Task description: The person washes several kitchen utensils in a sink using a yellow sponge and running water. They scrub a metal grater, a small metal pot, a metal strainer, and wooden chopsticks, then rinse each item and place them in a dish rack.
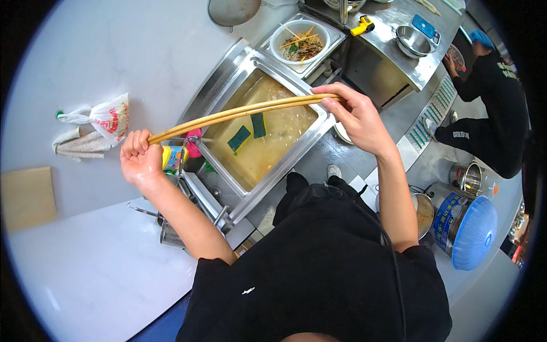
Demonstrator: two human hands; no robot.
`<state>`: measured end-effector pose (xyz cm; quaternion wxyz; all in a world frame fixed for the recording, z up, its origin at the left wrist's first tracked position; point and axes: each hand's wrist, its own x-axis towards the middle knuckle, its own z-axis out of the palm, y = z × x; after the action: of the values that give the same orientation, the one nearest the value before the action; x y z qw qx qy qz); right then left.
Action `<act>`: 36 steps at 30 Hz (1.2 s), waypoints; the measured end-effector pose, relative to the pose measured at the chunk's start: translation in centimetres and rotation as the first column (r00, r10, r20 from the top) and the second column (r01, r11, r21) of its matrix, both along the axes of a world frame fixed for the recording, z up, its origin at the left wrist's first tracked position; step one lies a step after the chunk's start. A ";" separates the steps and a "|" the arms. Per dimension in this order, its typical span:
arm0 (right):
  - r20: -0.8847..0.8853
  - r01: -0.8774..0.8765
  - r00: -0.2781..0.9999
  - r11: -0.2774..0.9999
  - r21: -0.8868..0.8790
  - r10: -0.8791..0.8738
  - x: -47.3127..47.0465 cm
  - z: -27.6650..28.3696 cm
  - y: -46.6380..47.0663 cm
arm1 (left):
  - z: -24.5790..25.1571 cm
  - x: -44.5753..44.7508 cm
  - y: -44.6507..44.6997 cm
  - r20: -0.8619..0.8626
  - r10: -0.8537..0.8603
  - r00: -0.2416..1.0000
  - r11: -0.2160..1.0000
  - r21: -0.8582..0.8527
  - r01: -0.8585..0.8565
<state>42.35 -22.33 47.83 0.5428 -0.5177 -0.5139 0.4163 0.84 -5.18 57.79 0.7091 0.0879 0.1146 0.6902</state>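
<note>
A pair of long wooden chopsticks (239, 112) spans the air above a stainless steel sink (280, 169). Around their thicker end on the left, my left hand (143, 156) is wrapped in a fist. The other end is pinched between the thumb and fingers of my right hand (352, 115). Cloudy, yellowish water (277, 149) stands in the basin below. Two green scouring pads, one tilted (239, 139) and one more upright (258, 125), lie in that water, under the chopsticks.
Beyond the sink, a white bowl (273, 42) holds food scraps and wooden sticks. A steel counter (384, 38) bears a yellow infrared thermometer (363, 26) and metal bowls (412, 40). At right, a co-worker (491, 107) crouches near a blue-covered container (476, 233). A plastic bag (112, 119) hangs left.
</note>
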 end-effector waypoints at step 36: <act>0.444 -0.091 0.872 0.825 0.558 -0.205 -4.3 2.2 -0.4 | -1.0 19.8 -15.2 -0.375 0.136 0.917 0.919 0.393 0.024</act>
<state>38.02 -22.74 50.03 0.5366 -0.4376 -0.7164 0.0856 20.61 -20.42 56.75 0.6189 0.3612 0.1182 0.6874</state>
